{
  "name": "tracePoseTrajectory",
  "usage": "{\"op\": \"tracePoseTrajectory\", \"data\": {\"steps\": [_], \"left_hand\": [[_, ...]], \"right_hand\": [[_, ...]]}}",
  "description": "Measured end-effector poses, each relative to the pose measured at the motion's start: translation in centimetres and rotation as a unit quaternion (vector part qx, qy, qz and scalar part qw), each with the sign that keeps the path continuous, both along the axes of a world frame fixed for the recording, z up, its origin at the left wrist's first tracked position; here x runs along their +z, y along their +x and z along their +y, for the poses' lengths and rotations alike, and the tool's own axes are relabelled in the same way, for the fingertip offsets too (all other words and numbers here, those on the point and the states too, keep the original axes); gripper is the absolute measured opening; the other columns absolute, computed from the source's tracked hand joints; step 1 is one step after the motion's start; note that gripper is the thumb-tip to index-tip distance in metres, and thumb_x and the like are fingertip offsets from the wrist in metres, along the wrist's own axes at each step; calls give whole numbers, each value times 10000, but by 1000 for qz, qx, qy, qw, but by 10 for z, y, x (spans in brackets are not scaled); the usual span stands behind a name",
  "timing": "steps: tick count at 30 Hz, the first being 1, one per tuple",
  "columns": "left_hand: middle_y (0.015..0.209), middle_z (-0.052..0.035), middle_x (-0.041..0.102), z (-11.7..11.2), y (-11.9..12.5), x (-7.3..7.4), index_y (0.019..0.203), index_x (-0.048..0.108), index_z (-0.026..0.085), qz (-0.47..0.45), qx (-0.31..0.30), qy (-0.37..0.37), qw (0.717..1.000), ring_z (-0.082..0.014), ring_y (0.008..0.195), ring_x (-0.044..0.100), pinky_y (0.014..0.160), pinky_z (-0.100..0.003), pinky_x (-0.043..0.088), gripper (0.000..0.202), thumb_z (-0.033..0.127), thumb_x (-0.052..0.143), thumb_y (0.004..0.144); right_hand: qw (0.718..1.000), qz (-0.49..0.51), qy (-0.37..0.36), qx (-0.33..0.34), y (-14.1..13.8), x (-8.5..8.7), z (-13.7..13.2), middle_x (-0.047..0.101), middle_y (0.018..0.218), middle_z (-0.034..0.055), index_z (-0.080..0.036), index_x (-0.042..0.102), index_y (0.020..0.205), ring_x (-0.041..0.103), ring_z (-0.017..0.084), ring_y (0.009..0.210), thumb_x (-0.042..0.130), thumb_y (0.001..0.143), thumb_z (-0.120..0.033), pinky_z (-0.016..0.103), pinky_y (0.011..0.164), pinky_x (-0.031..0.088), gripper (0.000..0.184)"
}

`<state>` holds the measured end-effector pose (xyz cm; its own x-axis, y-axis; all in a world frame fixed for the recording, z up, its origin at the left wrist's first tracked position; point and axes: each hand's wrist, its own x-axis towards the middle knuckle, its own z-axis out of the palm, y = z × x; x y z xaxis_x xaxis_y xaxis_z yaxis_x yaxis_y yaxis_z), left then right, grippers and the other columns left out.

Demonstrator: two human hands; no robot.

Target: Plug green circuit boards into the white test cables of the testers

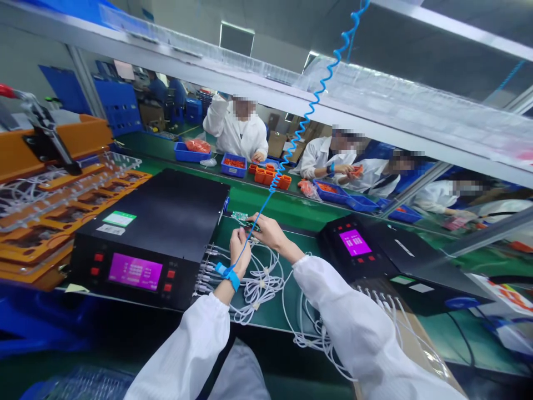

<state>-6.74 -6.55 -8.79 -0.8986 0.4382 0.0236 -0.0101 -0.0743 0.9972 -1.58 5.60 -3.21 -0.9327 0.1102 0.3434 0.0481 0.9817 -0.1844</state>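
My right hand [270,231] reaches in over the bench with its fingers pinched on a small green circuit board [254,225]. Another green and white circuit board [239,215] shows just beyond, at the black box's far corner. Close beside, my left hand [240,249] is closed, its fingertips near the board; what they hold, if anything, is hidden. A blue wrist strap [229,274] circles my left wrist, and its coiled blue cord [308,111] rises across the view. Below my hands lie bundled white cables [262,283], plugged into the black box [158,216] with a lit purple screen.
A second black box [400,261] with a purple screen stands at right. An orange fixture [33,239] with a toggle clamp fills the left side. Across the green conveyor, several co-workers in white coats handle orange parts from blue bins [234,165]. A shelf [266,78] crosses overhead.
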Motion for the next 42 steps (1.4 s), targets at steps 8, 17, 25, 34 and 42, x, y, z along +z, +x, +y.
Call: {"op": "tracePoseTrajectory", "data": {"steps": [8,17,25,34,42], "left_hand": [[732,-42,590,-11,5,3,675,456,240,127,-33,-107,986,-236,801,591,818,-333,423,347,242,466,1022],[792,-48,636,-9,17,-2,701,474,230,119,-69,-105,985,-214,788,596,780,-314,424,348,234,426,1045],[975,-74,705,-5,23,6,967,611,198,103,-79,-47,990,-212,895,648,856,-330,469,222,266,429,1075],[990,-83,606,1,24,10,929,638,203,195,-61,18,979,-227,1002,607,954,-361,483,285,374,469,1082],[922,-76,609,-1,29,-1,844,490,235,245,-99,-37,964,-245,939,584,956,-418,463,293,291,350,1095]], "right_hand": [[997,1,73,-1,10,-15,21,761,1136,126,-206,694,1279,741,249,985,633,1019,-298,310,814,534,282],[977,132,-123,-112,-6,-16,40,798,1074,103,-212,769,1054,745,247,968,674,952,-356,321,852,543,201],[912,234,-311,-130,22,28,15,761,798,65,-155,769,863,651,195,703,750,838,-574,303,669,492,420],[838,301,-431,-145,28,38,-12,706,734,21,-156,731,748,588,150,660,883,713,-486,295,646,475,365],[635,327,-672,-196,-10,9,24,512,533,-86,-210,536,669,422,79,472,995,551,-297,227,418,353,482]]}}
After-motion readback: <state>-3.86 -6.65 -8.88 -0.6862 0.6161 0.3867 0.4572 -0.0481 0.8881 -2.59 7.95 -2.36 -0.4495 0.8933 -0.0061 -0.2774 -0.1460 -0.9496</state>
